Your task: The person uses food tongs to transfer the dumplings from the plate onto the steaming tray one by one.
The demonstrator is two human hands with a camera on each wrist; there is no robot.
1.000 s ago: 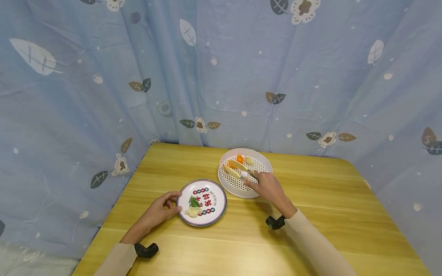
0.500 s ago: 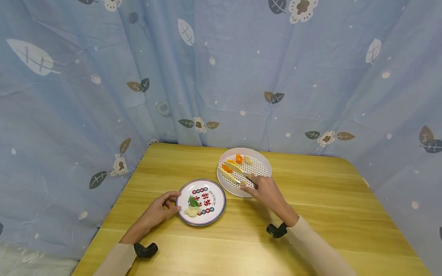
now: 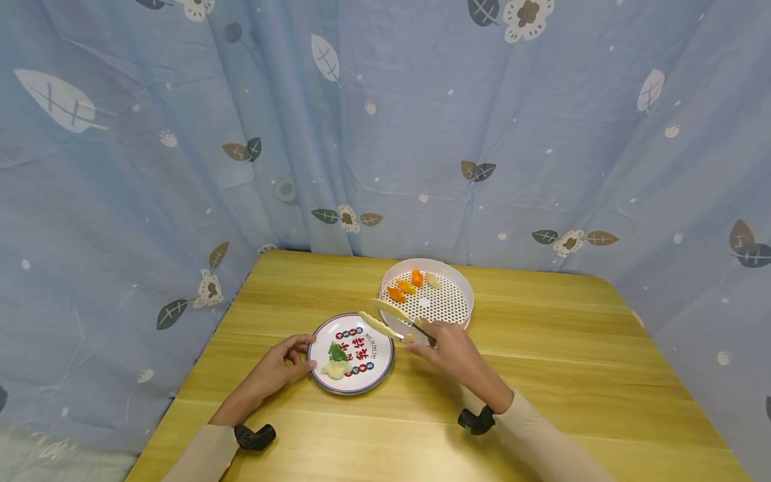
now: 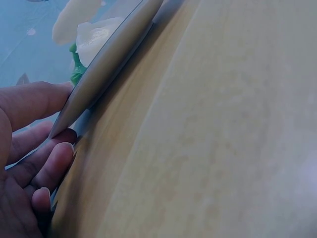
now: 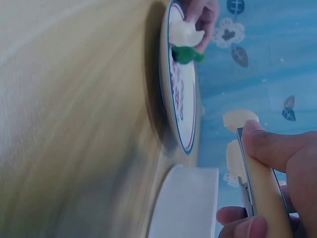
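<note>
The tongs [image 3: 378, 326] drop to mid-frame, pointing upper left, near the plate [image 3: 325, 340]; right hand [image 3: 452, 349] pinches them, left hand [image 3: 278, 367] the plate.

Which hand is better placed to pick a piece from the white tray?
Probably the right hand: it holds the tongs, tips apart, near the tray. The left hand grips the plate by its rim, farther from the tray.
</note>
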